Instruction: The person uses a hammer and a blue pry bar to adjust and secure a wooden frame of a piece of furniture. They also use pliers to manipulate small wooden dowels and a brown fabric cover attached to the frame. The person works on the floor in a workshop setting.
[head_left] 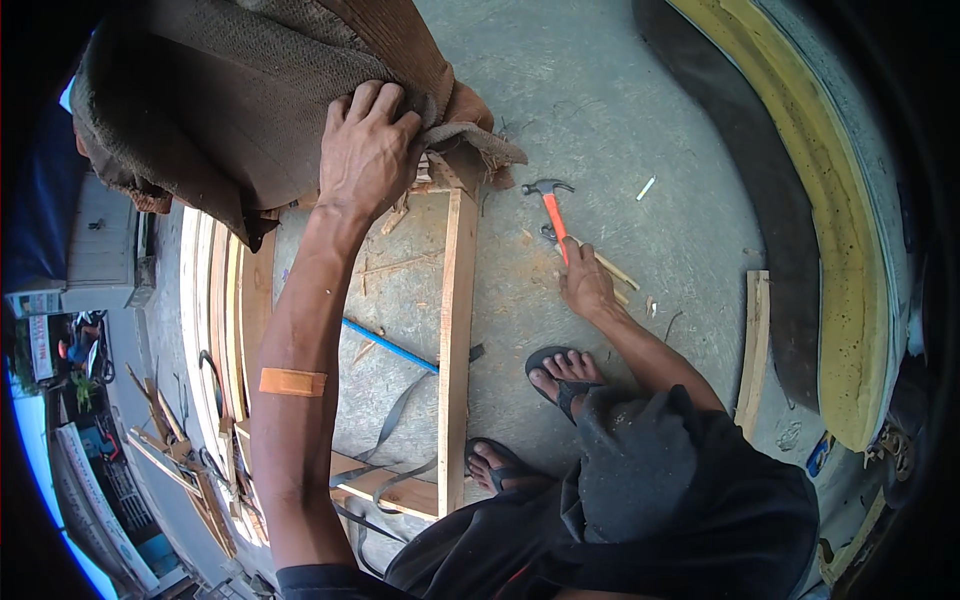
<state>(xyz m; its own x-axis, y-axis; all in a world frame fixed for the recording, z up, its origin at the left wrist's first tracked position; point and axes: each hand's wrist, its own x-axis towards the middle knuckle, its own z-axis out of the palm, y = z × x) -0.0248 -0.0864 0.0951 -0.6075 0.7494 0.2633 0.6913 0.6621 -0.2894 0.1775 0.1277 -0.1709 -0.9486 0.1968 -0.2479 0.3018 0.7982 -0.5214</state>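
My left hand (370,150) is closed on a fold of brown ribbed fabric (250,110), which covers a bulky upholstered piece at the upper left. Below the fabric extends a pale wooden frame (457,330). On the right, my right hand (588,285) reaches down to the floor, its fingers around the lower handle of a claw hammer (552,215) with an orange grip and dark head. Beside that hand lies a wooden-handled tool (617,272), its dark head partly hidden behind the orange handle. The hammer's lowest end is hidden by my fingers.
A blue rod (390,345) and dark straps (400,410) lie within the frame. Long boards (225,310) and scrap wood (185,460) are at left. Yellow foam (850,230) and a short wooden piece (755,350) stand at right. My sandalled feet (565,375) are near the frame.
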